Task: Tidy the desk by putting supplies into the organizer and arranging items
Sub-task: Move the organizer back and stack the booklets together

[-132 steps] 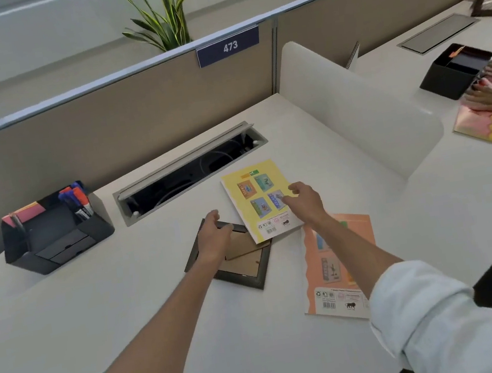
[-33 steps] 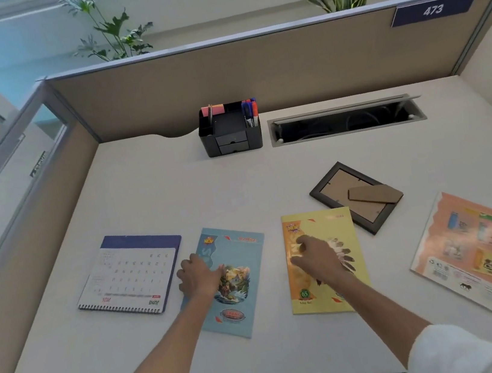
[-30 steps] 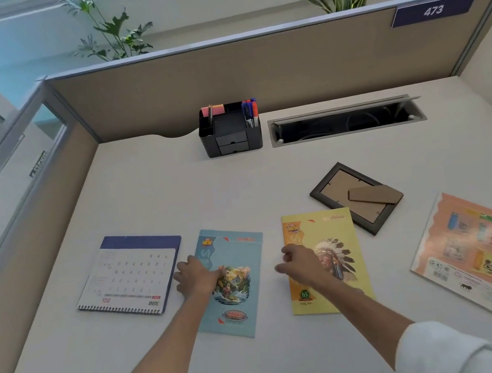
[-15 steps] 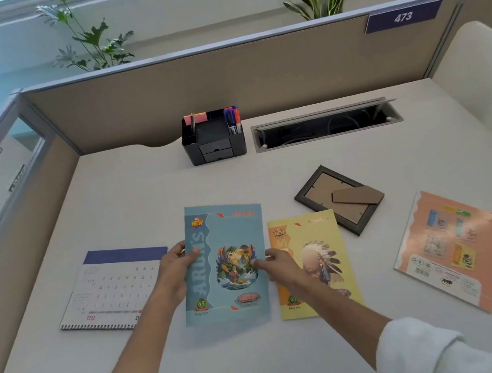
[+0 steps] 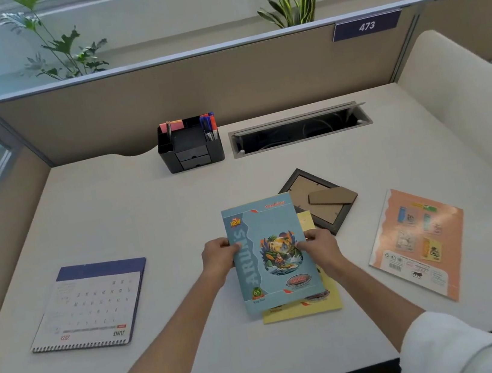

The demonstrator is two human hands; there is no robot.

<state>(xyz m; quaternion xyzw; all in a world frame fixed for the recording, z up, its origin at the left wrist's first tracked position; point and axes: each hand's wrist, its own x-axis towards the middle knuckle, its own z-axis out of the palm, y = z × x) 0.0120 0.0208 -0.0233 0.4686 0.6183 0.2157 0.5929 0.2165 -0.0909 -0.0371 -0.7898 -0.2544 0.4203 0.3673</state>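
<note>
I hold a blue notebook (image 5: 271, 254) by both long edges, my left hand (image 5: 218, 257) on its left side and my right hand (image 5: 319, 245) on its right. It hovers over a yellow notebook (image 5: 306, 308) that lies flat on the desk and is mostly covered. A black organizer (image 5: 190, 149) with pens and sticky notes stands at the back of the desk. An orange notebook (image 5: 417, 243) lies face down to the right. A dark picture frame (image 5: 319, 201) lies back side up behind the notebooks.
A spiral desk calendar (image 5: 92, 304) lies flat at the left. An open cable tray (image 5: 300, 129) is set into the desk beside the organizer. Partition walls close off the back and left; a white divider (image 5: 461, 105) stands at the right.
Both hands lifted the blue notebook off the desk and carried it right, so it now sits over the yellow notebook. The yellow one has not moved.
</note>
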